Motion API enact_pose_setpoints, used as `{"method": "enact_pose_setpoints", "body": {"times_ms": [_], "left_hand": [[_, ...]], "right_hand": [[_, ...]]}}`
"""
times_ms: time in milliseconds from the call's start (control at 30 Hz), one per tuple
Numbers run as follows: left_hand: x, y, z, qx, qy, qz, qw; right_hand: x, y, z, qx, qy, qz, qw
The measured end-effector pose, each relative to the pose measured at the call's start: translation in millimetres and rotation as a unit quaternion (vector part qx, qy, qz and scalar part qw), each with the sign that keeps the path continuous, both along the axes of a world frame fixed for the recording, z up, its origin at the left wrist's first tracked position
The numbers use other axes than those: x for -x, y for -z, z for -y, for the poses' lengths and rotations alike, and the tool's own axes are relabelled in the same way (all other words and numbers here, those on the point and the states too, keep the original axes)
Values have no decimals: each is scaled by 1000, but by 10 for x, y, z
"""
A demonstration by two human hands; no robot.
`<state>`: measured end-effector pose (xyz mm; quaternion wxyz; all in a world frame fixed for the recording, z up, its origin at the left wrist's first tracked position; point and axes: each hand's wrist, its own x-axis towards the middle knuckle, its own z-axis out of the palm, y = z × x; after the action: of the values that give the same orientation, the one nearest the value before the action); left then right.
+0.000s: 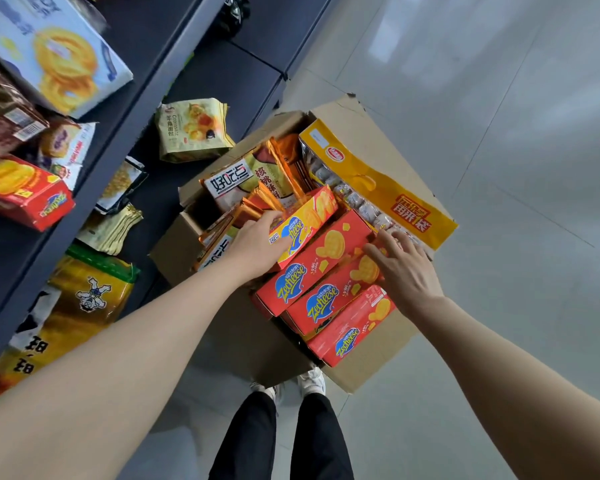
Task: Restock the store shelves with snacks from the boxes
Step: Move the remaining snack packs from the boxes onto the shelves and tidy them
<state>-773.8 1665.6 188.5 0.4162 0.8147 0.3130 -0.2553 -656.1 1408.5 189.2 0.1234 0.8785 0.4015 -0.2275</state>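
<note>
Grey tiled floor [499, 98], dark shelves [146, 98] alongside. Left hand [257, 244] fingers clamped on tilted cracker box [309, 220]; right hand [402, 268] fingers spread, resting on red boxes [312, 271] in carton [371, 355].

A single head-worn wide-angle view looks steeply down from standing height, close over an open cardboard box [364, 372] on the floor; dark shelves [174, 46] run along the frame's left edge, pale floor tiles [499, 98] fill the right
</note>
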Motion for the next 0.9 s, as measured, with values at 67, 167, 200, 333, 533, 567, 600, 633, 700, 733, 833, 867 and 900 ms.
{"method": "enact_pose_setpoints", "body": {"times_ms": [67, 167, 200, 333, 533, 567, 600, 633, 700, 733, 833, 867, 900], "left_hand": [[16, -60, 11, -2, -17, 8, 1000], [53, -78, 14, -11, -22, 19, 1000], [69, -63, 13, -26, -13, 17, 999], [107, 23, 44, -67, 48, 16, 996], [87, 134, 185, -129, 73, 15, 989], [71, 133, 203, -155, 87, 14, 984], [46, 122, 224, -180, 98, 14, 979], [14, 98, 247, -199, 106, 12, 974], [-57, 35, 293, -223, 114, 5, 968], [-87, 6, 316, -239, 122, 4, 963], [-196, -48, 439, -297, 163, 6, 941], [-239, -52, 507, -299, 174, -8, 938], [-276, -36, 581, -296, 177, -24, 938]], "right_hand": [[11, -26, 24, -12, 0, 4, 1000], [29, -54, -8, -25, 16, -6, 1000], [29, -65, -35, -28, 20, -12, 999], [-8, -39, -100, -20, 34, -38, 998], [-72, -21, -134, -35, 66, -64, 995], [-104, -29, -130, -49, 70, -51, 995], [-158, -25, -117, -68, 71, -23, 995], [-231, -15, -95, -85, 78, 13, 993], [-438, 12, -48, -84, 114, 54, 989], [-558, 28, -28, -62, 134, 47, 988], [-860, 166, 1, 31, 200, -28, 979], [-920, 231, 3, 42, 233, -68, 969], [-957, 302, -2, 41, 265, -105, 958]]}}
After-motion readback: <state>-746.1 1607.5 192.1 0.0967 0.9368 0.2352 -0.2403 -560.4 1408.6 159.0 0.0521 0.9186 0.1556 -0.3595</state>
